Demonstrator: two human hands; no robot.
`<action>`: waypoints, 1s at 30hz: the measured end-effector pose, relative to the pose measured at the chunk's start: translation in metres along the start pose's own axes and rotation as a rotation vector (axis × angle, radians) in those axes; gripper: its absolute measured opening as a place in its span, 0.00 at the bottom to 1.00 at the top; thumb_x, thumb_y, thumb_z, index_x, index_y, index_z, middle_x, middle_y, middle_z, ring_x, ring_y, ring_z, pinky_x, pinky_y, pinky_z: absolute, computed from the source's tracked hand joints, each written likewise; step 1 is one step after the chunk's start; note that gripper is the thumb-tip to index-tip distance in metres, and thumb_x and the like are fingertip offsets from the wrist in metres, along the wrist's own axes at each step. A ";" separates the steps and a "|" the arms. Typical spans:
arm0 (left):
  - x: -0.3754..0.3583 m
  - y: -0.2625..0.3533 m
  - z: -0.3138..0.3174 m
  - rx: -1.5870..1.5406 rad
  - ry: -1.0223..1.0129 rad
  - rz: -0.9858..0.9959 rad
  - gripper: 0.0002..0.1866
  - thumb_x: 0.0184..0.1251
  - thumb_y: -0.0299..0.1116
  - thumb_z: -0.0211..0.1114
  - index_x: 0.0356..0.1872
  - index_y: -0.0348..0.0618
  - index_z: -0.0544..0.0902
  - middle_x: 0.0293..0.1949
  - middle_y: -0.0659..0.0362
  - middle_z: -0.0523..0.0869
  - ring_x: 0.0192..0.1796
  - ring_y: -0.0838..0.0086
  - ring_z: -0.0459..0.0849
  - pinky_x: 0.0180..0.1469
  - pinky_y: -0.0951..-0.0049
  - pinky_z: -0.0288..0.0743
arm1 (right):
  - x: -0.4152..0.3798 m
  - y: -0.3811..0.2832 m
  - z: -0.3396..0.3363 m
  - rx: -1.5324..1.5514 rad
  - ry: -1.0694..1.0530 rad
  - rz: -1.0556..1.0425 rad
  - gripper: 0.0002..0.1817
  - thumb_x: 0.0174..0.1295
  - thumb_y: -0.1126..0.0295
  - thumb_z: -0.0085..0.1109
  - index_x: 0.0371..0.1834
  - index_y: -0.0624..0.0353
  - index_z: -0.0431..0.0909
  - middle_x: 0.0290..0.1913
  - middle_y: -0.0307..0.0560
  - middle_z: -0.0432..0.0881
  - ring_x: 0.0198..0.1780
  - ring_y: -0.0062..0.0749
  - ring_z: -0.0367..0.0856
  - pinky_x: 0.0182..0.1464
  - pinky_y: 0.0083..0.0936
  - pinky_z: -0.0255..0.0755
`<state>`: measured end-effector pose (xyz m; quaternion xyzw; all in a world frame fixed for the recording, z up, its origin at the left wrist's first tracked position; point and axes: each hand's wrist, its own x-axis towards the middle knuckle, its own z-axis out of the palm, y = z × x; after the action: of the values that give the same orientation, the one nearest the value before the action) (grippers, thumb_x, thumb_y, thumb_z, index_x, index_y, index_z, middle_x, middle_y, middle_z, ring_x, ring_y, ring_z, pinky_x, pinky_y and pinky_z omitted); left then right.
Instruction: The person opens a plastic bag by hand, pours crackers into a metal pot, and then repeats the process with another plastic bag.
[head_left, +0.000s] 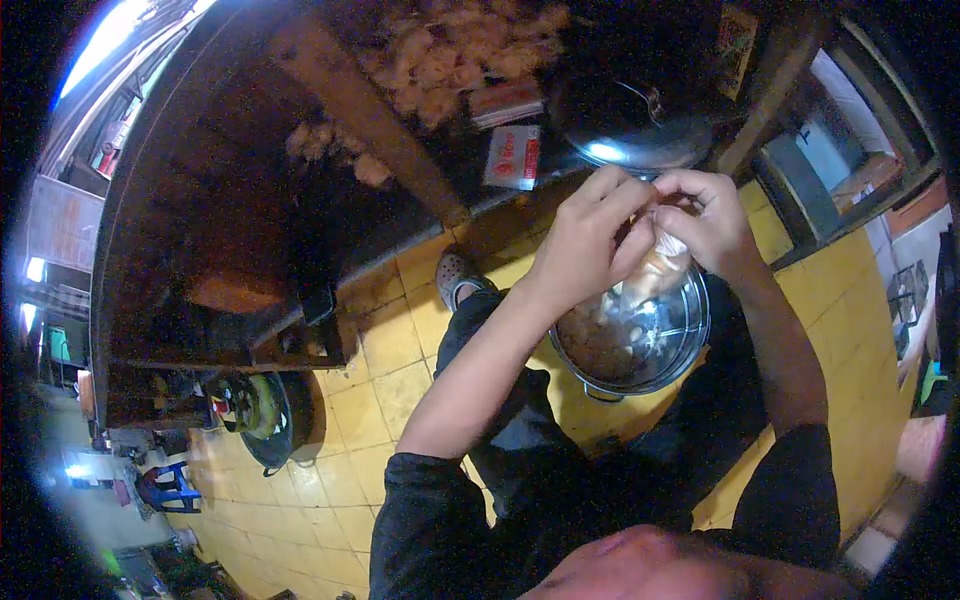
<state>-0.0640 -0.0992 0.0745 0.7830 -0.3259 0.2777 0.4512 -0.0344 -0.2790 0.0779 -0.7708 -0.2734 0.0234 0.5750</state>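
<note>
My left hand (595,235) and my right hand (705,220) meet above a round metal pot (640,385). Between them hangs a pale, shiny plastic bag (668,255), pinched near its top by the fingers of both hands. The lower part of the bag reaches over the pot's opening. Small light pieces and a brownish mass (605,345) lie in the pot, though glare blurs them. The pot stands between my legs.
A red-and-white packet (513,157) lies on the dark shelf ahead, beside a dark lidded pan (635,125). Brownish lumps (450,60) are piled behind. A large dark basin (275,415) and a blue stool (178,490) stand left on yellow tiles (390,345).
</note>
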 end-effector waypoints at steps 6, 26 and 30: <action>0.003 -0.005 0.004 0.061 0.061 0.050 0.09 0.50 0.26 0.65 0.33 0.39 0.79 0.29 0.54 0.76 0.33 0.59 0.78 0.34 0.66 0.71 | -0.004 -0.003 0.005 0.008 0.094 -0.059 0.05 0.53 0.73 0.59 0.29 0.65 0.79 0.29 0.40 0.81 0.34 0.19 0.77 0.37 0.21 0.71; -0.012 -0.011 0.011 0.318 -0.139 -0.032 0.12 0.47 0.29 0.71 0.33 0.41 0.79 0.32 0.52 0.81 0.40 0.54 0.80 0.51 0.57 0.73 | -0.008 0.007 0.017 -0.325 0.171 -0.062 0.09 0.54 0.72 0.58 0.36 0.63 0.81 0.37 0.54 0.83 0.41 0.46 0.83 0.55 0.37 0.71; -0.007 -0.005 0.006 0.384 -0.118 0.063 0.14 0.45 0.30 0.71 0.34 0.43 0.78 0.30 0.54 0.80 0.39 0.56 0.80 0.53 0.55 0.70 | -0.007 0.010 0.017 -0.404 0.162 -0.125 0.11 0.48 0.73 0.56 0.33 0.67 0.77 0.36 0.58 0.80 0.41 0.52 0.80 0.50 0.37 0.72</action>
<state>-0.0640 -0.1005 0.0638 0.8591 -0.3170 0.3021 0.2647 -0.0425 -0.2691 0.0614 -0.8512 -0.2726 -0.1296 0.4294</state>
